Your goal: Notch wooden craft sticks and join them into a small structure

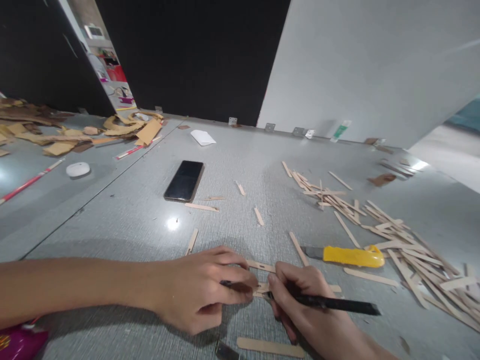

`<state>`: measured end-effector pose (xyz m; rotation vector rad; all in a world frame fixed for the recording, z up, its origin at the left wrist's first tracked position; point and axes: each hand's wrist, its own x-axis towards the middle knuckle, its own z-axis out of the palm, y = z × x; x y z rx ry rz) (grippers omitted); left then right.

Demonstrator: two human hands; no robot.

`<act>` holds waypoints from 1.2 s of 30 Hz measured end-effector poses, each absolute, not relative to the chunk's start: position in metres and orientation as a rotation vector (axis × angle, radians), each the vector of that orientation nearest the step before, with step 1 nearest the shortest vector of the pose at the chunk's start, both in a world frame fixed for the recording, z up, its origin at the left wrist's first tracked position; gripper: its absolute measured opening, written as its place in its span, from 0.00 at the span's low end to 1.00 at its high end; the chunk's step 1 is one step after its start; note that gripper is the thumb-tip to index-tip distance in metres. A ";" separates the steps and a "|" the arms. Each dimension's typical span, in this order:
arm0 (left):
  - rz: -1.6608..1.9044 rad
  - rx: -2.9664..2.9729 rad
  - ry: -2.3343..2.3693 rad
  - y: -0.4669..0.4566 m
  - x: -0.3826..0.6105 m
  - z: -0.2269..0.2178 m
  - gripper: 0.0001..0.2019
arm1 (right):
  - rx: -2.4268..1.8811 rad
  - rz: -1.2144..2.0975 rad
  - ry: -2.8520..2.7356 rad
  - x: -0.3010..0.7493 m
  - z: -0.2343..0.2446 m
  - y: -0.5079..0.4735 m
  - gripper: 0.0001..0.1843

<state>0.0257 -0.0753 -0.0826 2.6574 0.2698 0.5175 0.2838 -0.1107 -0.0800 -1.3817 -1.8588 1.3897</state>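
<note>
My right hand point(307, 300) grips a slim black pen point(337, 304), its barrel pointing right. The pen's tip meets a pale wooden craft stick point(262, 288) between my hands. My left hand point(202, 287) lies over the left part of this stick, fingers bent and pressing it to the table; a small dark thing point(225, 283) shows between the fingers, its kind unclear. Just beyond lies another craft stick point(261, 266) with a small dark slot, its ends partly covered by my hands. Nearer me are a loose craft stick point(270, 347) and a dark, shiny small block point(227, 351).
A yellow utility knife point(352, 256), blade out, lies right of my hands, beside a spread pile of craft sticks point(412, 255). Farther off are a phone point(184, 181), white earbud case point(78, 170), folded paper point(203, 137) and cardboard scraps point(63, 137). Upright panels point(195, 60) bound the table's back.
</note>
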 end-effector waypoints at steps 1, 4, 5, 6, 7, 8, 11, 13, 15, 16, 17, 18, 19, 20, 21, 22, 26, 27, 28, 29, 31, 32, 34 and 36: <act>0.518 2.660 0.270 -0.075 0.026 -0.083 0.24 | -1.387 1.389 -1.855 0.283 -0.081 -0.111 0.25; 0.532 2.673 0.262 -0.075 0.025 -0.083 0.22 | -1.410 1.379 -1.861 0.283 -0.085 -0.112 0.25; 0.533 2.678 0.259 -0.075 0.025 -0.083 0.22 | -1.411 1.371 -1.867 0.283 -0.086 -0.112 0.25; 0.533 2.680 0.258 -0.075 0.025 -0.083 0.22 | -1.413 1.357 -1.878 0.284 -0.087 -0.112 0.25; 0.537 2.682 0.255 -0.075 0.025 -0.083 0.22 | -1.417 1.339 -1.890 0.284 -0.088 -0.112 0.26; 0.541 2.682 0.255 -0.075 0.025 -0.083 0.22 | -1.423 1.321 -1.900 0.284 -0.088 -0.112 0.26; 0.554 2.681 0.250 -0.075 0.025 -0.083 0.22 | -1.437 1.300 -1.924 0.283 -0.087 -0.111 0.27; 0.551 2.683 0.249 -0.075 0.025 -0.082 0.22 | -1.427 1.288 -1.938 0.283 -0.086 -0.111 0.27; 0.545 2.684 0.253 -0.075 0.026 -0.082 0.22 | -1.418 1.266 -1.945 0.284 -0.087 -0.111 0.27; 0.543 2.683 0.257 -0.075 0.026 -0.082 0.22 | -1.418 1.254 -1.949 0.284 -0.087 -0.111 0.27; 0.544 2.681 0.259 -0.075 0.026 -0.082 0.22 | -1.418 1.242 -1.956 0.285 -0.088 -0.111 0.27; 0.547 2.678 0.259 -0.075 0.026 -0.082 0.22 | -1.423 1.232 -1.964 0.285 -0.088 -0.111 0.27; 0.550 2.676 0.258 -0.075 0.026 -0.082 0.22 | -1.428 1.227 -1.974 0.286 -0.089 -0.111 0.27; 0.553 2.674 0.256 -0.075 0.026 -0.082 0.22 | -1.431 1.222 -1.985 0.286 -0.090 -0.111 0.27; 0.555 2.674 0.256 -0.075 0.026 -0.082 0.22 | -1.434 1.222 -1.988 0.286 -0.090 -0.111 0.27; 0.558 2.674 0.254 -0.075 0.026 -0.082 0.22 | -1.438 1.226 -1.987 0.286 -0.090 -0.111 0.27; 0.553 2.674 0.255 -0.075 0.026 -0.081 0.22 | -1.433 1.177 -2.000 0.283 -0.088 -0.110 0.27; 0.549 2.673 0.255 -0.075 0.026 -0.081 0.22 | -1.428 1.160 -2.009 0.283 -0.087 -0.109 0.27; 0.548 2.671 0.255 -0.075 0.026 -0.080 0.22 | -1.422 1.149 -2.020 0.282 -0.086 -0.109 0.27; 0.548 2.669 0.257 -0.075 0.026 -0.080 0.22 | -1.417 1.145 -2.025 0.282 -0.086 -0.109 0.27; 0.557 2.660 0.257 -0.075 0.026 -0.080 0.22 | -1.405 1.145 -2.033 0.283 -0.086 -0.109 0.26; 0.560 2.656 0.257 -0.075 0.026 -0.080 0.23 | -1.401 1.145 -2.036 0.284 -0.086 -0.109 0.26; 0.560 2.647 0.254 -0.075 0.026 -0.080 0.24 | -1.397 1.148 -2.032 0.284 -0.087 -0.110 0.26; 0.556 2.644 0.251 -0.075 0.026 -0.080 0.24 | -1.393 1.160 -2.028 0.284 -0.086 -0.110 0.26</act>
